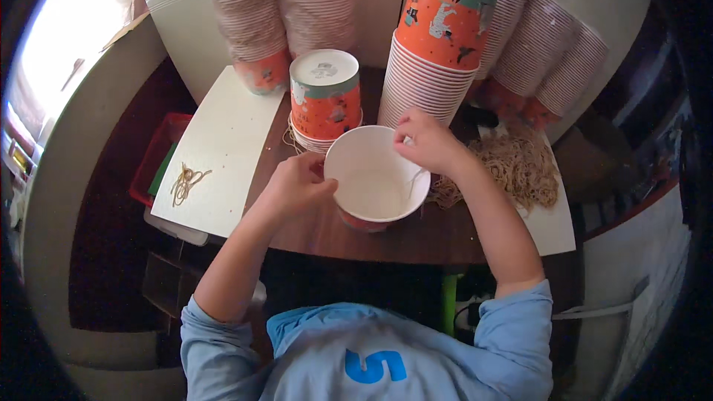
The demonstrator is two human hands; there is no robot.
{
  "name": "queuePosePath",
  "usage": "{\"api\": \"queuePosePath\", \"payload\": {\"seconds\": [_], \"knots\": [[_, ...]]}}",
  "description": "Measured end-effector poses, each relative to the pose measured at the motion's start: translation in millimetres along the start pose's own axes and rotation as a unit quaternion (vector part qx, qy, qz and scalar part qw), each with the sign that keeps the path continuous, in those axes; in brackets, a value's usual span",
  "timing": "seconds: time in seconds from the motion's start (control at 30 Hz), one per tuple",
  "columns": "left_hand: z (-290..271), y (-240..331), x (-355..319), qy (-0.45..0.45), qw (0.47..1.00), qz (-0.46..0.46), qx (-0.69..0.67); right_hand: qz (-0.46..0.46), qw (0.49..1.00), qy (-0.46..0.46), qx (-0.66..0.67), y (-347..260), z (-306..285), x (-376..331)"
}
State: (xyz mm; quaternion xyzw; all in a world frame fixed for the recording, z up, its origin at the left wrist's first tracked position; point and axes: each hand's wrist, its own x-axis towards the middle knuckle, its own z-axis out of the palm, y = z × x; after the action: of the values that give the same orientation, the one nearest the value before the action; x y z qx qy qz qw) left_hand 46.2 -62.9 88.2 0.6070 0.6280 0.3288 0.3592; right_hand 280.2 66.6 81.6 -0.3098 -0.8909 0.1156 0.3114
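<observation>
An orange paper bucket with a white inside [364, 171] stands mouth up, tipped toward me, near the table's front edge. Its left rim is gripped by my left hand [301, 186], thumb at the near side and fingers outside. At the far right of the rim, my right hand [427, 142] is closed in a pinch; what lies between its fingertips is too small to make out. A thin pale cord [414, 184] hangs against the bucket's inner right wall. Just behind my left hand, a short upside-down stack of orange buckets [325, 108] shows a white base on top.
A tall upside-down stack of buckets [434, 67] rises behind my right hand. Beside my right forearm lies a heap of beige cords [516, 167]. Several loose cords [189, 183] rest on the left white board [223, 134]. Plastic-wrapped bucket stacks [249, 11] line the back.
</observation>
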Motion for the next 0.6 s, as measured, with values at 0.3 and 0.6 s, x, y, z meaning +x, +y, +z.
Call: {"api": "queuePosePath", "payload": {"seconds": [0.3, 0.6], "knots": [[-14.3, -31.9, 5.7, -0.017, 0.978, -0.072, -0.196, 0.115, 0.973, -0.198, -0.009, -65.4, -14.3, -25.1], [-3.9, -43.5, 3.8, -0.023, 0.967, -0.055, -0.249, 0.117, 0.984, -0.131, 0.001, -93.0, -22.1, -35.5]]}}
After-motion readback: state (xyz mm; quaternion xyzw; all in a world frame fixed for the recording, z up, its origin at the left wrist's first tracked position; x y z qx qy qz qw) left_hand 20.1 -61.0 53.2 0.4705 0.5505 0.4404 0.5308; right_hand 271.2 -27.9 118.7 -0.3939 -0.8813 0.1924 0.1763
